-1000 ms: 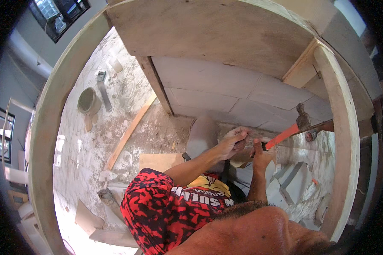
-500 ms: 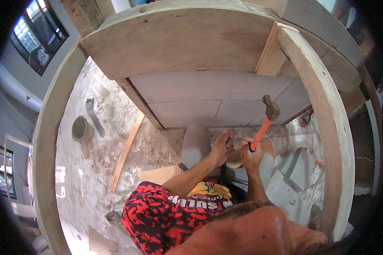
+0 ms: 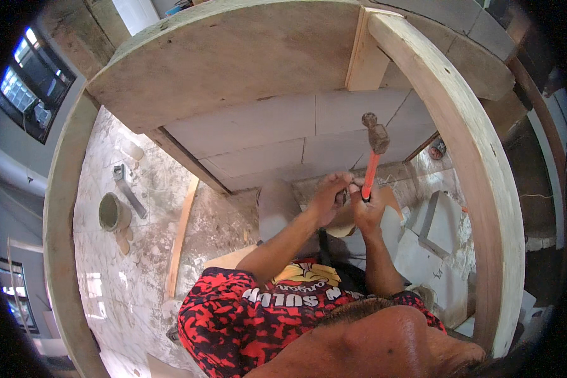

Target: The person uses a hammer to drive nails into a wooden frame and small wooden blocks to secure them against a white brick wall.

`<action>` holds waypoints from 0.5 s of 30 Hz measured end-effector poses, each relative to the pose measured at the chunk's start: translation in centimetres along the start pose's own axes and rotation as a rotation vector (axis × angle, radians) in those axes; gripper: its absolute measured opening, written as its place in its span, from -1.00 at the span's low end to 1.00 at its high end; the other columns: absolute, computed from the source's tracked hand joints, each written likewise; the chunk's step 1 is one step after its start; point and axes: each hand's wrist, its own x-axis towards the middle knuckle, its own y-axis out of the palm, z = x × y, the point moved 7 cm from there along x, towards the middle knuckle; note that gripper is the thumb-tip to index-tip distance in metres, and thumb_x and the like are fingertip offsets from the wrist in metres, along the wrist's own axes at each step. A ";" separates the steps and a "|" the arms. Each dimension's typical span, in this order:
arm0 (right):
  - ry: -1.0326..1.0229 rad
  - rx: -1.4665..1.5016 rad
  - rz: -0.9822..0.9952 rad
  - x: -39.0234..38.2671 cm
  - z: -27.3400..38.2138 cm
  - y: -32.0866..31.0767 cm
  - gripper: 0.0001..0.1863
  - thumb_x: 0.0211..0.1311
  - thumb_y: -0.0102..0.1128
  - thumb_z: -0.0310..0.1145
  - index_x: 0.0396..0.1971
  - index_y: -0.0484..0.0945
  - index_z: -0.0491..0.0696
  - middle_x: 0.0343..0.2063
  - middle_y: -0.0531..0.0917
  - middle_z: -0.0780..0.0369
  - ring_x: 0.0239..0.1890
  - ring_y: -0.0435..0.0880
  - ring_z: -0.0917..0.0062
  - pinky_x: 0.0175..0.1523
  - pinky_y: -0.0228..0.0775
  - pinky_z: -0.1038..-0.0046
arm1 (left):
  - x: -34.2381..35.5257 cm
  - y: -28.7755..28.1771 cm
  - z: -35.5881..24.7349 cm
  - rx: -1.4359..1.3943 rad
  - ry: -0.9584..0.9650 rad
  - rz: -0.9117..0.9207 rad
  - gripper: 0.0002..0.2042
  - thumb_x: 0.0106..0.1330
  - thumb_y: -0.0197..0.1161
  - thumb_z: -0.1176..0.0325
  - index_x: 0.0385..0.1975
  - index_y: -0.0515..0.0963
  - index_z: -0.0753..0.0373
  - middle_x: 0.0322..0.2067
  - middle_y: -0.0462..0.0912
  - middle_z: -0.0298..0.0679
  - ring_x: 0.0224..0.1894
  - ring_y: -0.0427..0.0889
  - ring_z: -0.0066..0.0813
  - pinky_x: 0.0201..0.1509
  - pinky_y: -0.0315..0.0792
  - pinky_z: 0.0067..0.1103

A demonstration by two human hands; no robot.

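Note:
My right hand (image 3: 367,213) is closed round the grip of a hammer (image 3: 371,171) with an orange handle. Its metal head points up and away from me. Close beside it, my left hand (image 3: 329,200) has its fingers curled, and their tips meet the right hand's fingers. Something small and dark shows at the left palm, too hidden to name. Both hands are above my knees, in front of a low wall of pale grey blocks (image 3: 258,135).
A wooden board (image 3: 220,75) spans the wall's top; a timber post (image 3: 463,120) rises at right. On the floor lie a bucket (image 3: 111,212), a metal tool (image 3: 128,192), a wood strip (image 3: 183,236) and grey blocks (image 3: 440,223). A round can-like thing (image 3: 437,148) sits by the wall.
My hands have come together; the left fingers now reach the right hand. The hammer stays in my right hand, standing more upright. The whole view has shifted, moving the surroundings leftward.

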 end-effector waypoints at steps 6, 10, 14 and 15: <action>-0.021 0.119 -0.127 0.3 -3.8 -3.0 -0.53 0.18 0.10 -0.03 -0.18 0.39 -0.16 -0.62 0.43 0.35 -0.65 0.37 0.71 -0.55 0.23 0.66 | 2.3 5.7 -8.1 -0.015 0.123 0.064 -0.79 0.19 0.23 0.20 -0.33 0.45 0.17 -0.44 0.47 -0.44 -0.55 0.33 -0.76 -0.60 0.17 -0.80; 0.050 0.424 -0.115 -0.3 -4.4 -3.1 -0.43 0.22 -0.12 0.16 -0.28 0.37 -0.16 -0.68 0.39 0.34 -0.73 0.30 0.69 -0.64 0.14 0.66 | 4.0 9.7 -12.6 -0.031 0.258 0.211 -0.81 0.26 0.14 0.25 -0.33 0.45 0.26 -0.44 0.51 -0.38 -0.60 0.36 -0.82 -0.75 0.13 -0.85; 0.104 0.378 -0.168 -0.9 -4.8 -3.7 -0.40 0.25 -0.28 0.20 -0.37 0.35 -0.14 -0.70 0.38 0.32 -0.74 0.29 0.68 -0.66 0.10 0.64 | 5.0 11.3 -13.9 -0.066 0.220 0.245 -0.81 0.25 0.15 0.27 -0.32 0.45 0.28 -0.44 0.53 -0.34 -0.66 0.39 -0.78 -0.77 0.18 -0.84; 0.126 0.374 -0.166 -1.1 -5.1 -3.6 -0.40 0.25 -0.29 0.20 -0.38 0.35 -0.13 -0.70 0.38 0.31 -0.73 0.30 0.67 -0.65 0.12 0.63 | 5.3 11.4 -14.0 -0.091 0.227 0.229 -0.80 0.25 0.15 0.27 -0.32 0.45 0.28 -0.44 0.53 -0.33 -0.66 0.40 -0.77 -0.77 0.19 -0.84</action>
